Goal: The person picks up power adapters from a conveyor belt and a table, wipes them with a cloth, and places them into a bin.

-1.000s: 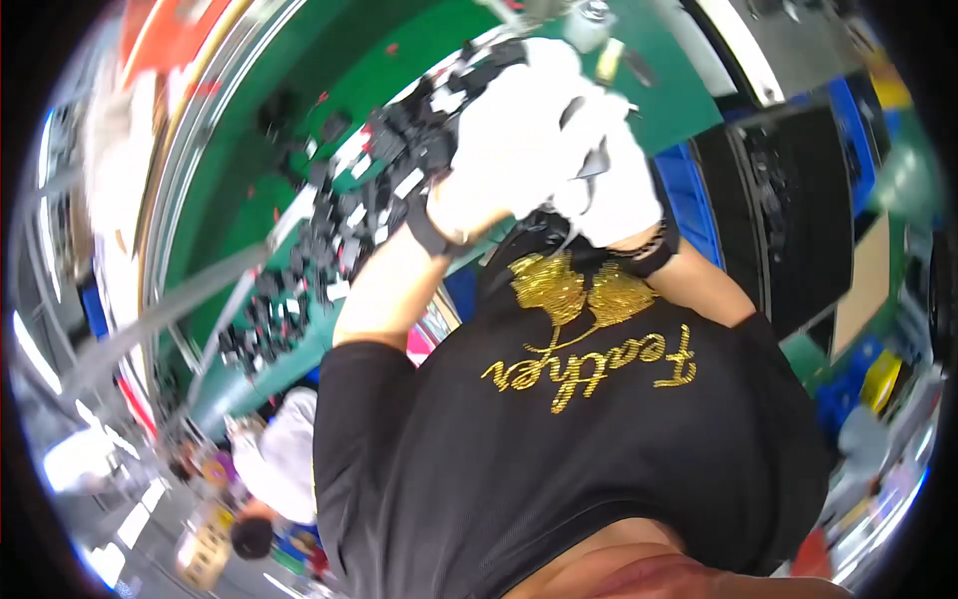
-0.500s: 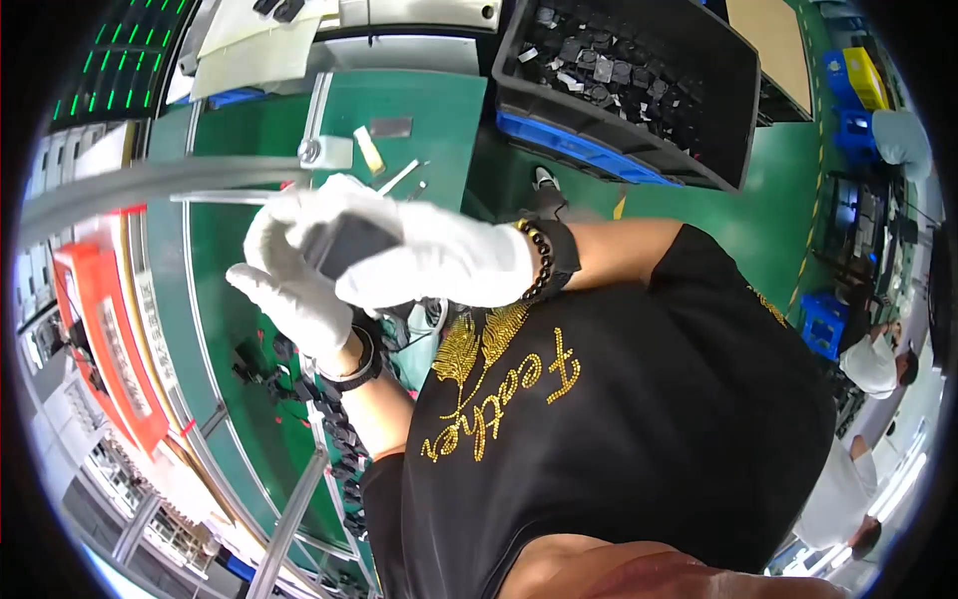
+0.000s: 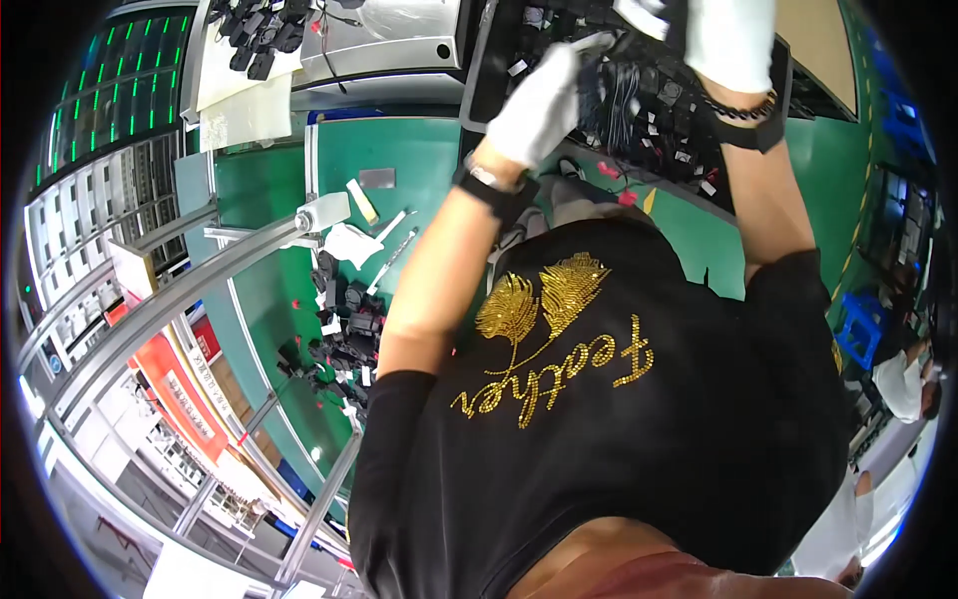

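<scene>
Reaching up over a green workbench (image 3: 399, 170), a person in a black shirt works both white-gloved hands into a black crate (image 3: 788, 85) packed with small black parts (image 3: 659, 110) and thin wires. The left hand (image 3: 539, 105) hangs over the crate's near-left corner with its fingers curled together around a pale strip (image 3: 589, 42), though what the palm hides cannot be made out. The right hand (image 3: 728, 40) sits deeper in the crate, to the right of the left hand; its fingers run out of the top of the view, so whether they are spread or closed cannot be told. Left of the crate, loose white slips (image 3: 354, 240) lie on the bench, and below them a heap of dark components (image 3: 344, 329) rests beside a grey metal rail (image 3: 200, 285).
</scene>
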### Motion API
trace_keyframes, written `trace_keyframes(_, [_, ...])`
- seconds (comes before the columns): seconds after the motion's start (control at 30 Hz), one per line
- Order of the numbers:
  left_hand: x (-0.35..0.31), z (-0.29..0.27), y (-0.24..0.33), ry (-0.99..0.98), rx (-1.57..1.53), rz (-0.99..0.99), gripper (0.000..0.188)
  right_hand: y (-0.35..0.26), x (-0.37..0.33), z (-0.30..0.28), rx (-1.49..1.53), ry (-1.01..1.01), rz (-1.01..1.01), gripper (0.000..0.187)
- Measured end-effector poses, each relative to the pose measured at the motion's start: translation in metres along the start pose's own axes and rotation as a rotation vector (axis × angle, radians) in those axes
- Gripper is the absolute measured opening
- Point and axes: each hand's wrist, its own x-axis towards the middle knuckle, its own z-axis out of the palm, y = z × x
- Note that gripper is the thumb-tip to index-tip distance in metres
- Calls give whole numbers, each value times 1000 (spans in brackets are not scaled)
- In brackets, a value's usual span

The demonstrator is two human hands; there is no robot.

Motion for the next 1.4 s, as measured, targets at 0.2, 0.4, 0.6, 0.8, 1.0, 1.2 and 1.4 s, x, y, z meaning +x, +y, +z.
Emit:
trace_keyframes(0.2, [73, -3, -79, -40, 695, -7, 71, 34, 10, -94, -729, 330, -423, 40])
trace_keyframes(0.4, [68, -14, -115, -173, 1190, -779, 85, 84, 5, -132, -1361, 127, -571, 44])
trace_keyframes(0.6, [29, -51, -70, -79, 2119, -563, 33, 249, -25, -140, -1363, -41, 142, 58])
trace_keyframes(0.8, [-76, -56, 1, 448, 1666, 139, 20, 332, -2, -77, -1523, 23, 582, 65])
trace_keyframes(1.0, [-172, -36, -8, 816, 1453, -46, 18, 372, 17, -52, -1672, 218, 755, 60])
trace_keyframes(1.2, [-226, -26, -38, 982, 1259, -115, 28, 392, 25, -67, -1957, -733, 388, 57])
trace_keyframes(1.4, [-284, -43, -19, 1242, 1262, 115, 31, 468, 81, -206, -1684, -196, 369, 81])
